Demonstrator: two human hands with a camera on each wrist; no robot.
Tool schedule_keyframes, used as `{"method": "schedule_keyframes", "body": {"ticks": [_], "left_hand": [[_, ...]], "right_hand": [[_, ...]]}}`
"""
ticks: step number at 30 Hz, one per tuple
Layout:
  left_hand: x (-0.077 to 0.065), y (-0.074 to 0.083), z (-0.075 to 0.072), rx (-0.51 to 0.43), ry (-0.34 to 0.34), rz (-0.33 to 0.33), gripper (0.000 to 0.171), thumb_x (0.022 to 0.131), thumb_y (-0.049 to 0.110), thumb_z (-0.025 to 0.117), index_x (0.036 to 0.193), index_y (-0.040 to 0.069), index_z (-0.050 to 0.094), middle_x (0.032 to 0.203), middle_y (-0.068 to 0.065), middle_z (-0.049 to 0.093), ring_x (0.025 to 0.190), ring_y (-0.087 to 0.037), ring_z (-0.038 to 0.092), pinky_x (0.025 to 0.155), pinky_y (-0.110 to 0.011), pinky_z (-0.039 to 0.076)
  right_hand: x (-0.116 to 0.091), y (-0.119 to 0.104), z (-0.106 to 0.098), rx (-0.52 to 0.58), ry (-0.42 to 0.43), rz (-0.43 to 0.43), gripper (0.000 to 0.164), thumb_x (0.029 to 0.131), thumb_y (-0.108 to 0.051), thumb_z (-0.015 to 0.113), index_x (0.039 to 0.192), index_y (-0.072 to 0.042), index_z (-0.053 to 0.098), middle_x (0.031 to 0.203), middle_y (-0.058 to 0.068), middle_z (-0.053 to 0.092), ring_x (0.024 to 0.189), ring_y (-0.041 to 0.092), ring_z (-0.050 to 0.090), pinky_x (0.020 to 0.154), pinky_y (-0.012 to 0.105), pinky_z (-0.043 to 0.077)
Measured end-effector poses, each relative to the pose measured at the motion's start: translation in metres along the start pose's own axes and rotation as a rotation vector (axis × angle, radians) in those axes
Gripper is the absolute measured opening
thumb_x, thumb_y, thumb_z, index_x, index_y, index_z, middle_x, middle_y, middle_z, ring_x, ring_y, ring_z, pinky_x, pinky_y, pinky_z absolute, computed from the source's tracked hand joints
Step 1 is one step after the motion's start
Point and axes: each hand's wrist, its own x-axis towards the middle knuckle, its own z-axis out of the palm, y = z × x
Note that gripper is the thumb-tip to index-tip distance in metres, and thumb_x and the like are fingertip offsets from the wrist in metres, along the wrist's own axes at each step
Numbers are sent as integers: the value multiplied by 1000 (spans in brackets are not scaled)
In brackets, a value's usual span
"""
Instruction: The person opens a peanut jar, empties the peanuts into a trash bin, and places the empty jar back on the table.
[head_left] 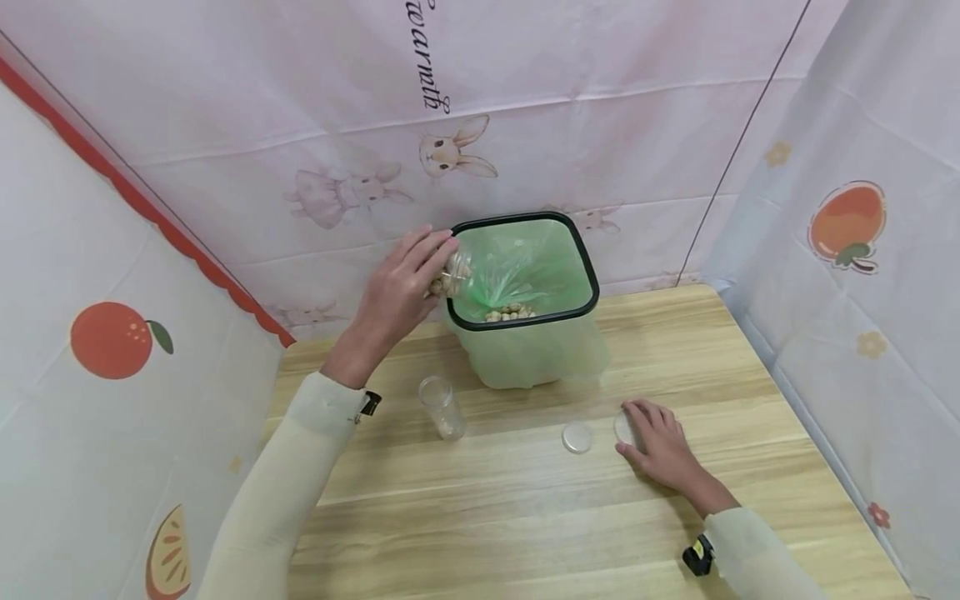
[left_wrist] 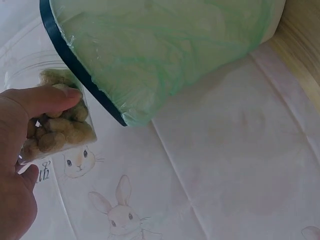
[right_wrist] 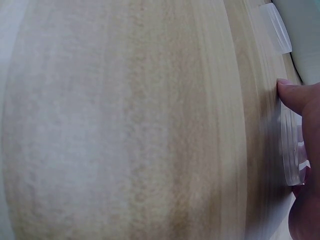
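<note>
Tilted over the left rim of a lined bin (head_left: 536, 354), a clear jar (head_left: 459, 268) is gripped by my left hand (head_left: 400, 287). Tan, lumpy pieces (left_wrist: 62, 132), resembling peanuts in shells, fill much of the jar in the left wrist view. More such pieces (head_left: 510, 313) lie inside the bin on its green liner. At the right of the table, my right hand (head_left: 660, 446) holds a clear round lid (head_left: 625, 428) by its edge, thumb on one side and fingers on the other. The lid (right_wrist: 290, 147) lies flat on the wood.
A second clear jar (head_left: 442, 408) is on the table in front of the bin. Another round lid (head_left: 577, 437) lies left of my right hand. Printed fabric (head_left: 360, 100) hangs behind and on both sides of the wooden table (head_left: 480, 517).
</note>
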Motion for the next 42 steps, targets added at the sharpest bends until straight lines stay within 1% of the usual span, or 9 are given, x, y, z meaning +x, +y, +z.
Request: {"method": "schedule_keyframes", "body": {"ticks": [9, 15, 18, 23, 26, 30, 33, 37, 42], "left_hand": [[1, 1, 2, -18, -2, -6, 73, 80, -3, 85, 146, 8, 58, 150, -13, 58, 144, -35, 50, 121, -43, 43], [2, 3, 2, -44, 16, -27, 71, 80, -8, 81, 146, 8, 59, 149, -12, 59, 144, -35, 50, 120, -43, 44], [3, 3, 2, -73, 14, -52, 68, 83, -10, 77, 146, 9, 59, 150, -12, 59, 146, -34, 48, 120, -44, 44], [4, 5, 2, -117, -1, -97, 70, 82, -10, 78, 147, 9, 58, 151, -11, 58, 149, -33, 45, 118, -46, 47], [4, 5, 2, -92, -8, -87, 68, 84, -9, 77, 147, 9, 58, 151, -12, 58, 148, -34, 46, 120, -45, 44], [5, 5, 4, -90, -1, -75, 68, 84, -9, 77, 146, 8, 58, 150, -12, 59, 148, -34, 46, 123, -43, 40], [4, 6, 4, -118, 0, -88, 70, 82, -11, 78, 147, 8, 58, 150, -12, 59, 148, -35, 46, 122, -44, 41], [3, 5, 5, -113, -9, -91, 71, 82, -12, 77, 148, 7, 57, 150, -12, 58, 148, -35, 46, 123, -44, 41], [6, 7, 5, -43, 16, -60, 63, 87, -9, 73, 146, 7, 59, 149, -13, 59, 145, -36, 49, 124, -51, 37]], "right_hand": [[0, 0, 0, -3, -8, 7, 78, 97, -37, 71, 159, -7, 36, 159, 23, 35, 143, 47, 29, 111, 71, 27], [0, -3, -2, -2, 10, -1, 77, 96, -36, 72, 158, -5, 38, 158, 23, 37, 141, 47, 30, 109, 71, 28], [0, -3, -2, 8, 10, -3, 77, 96, -36, 72, 158, -5, 38, 158, 23, 37, 141, 47, 30, 108, 72, 28], [0, -2, -1, 1, 8, -5, 77, 97, -37, 71, 158, -6, 37, 158, 23, 36, 141, 48, 30, 109, 73, 27], [0, -1, 1, 0, 17, -10, 76, 96, -36, 72, 158, -6, 38, 158, 23, 37, 141, 47, 30, 108, 73, 27], [0, 0, 1, 6, 18, -8, 77, 96, -36, 72, 158, -6, 38, 157, 22, 38, 141, 47, 30, 108, 72, 27], [1, 1, 1, 6, 4, -2, 77, 96, -36, 72, 158, -7, 37, 158, 22, 37, 141, 47, 30, 109, 72, 27], [1, 3, 2, 2, -5, -3, 77, 96, -36, 72, 158, -6, 37, 158, 22, 36, 142, 48, 30, 109, 71, 27], [2, 5, 2, -9, 4, -11, 77, 96, -39, 72, 158, -7, 38, 158, 22, 37, 141, 48, 31, 107, 70, 29]]}}
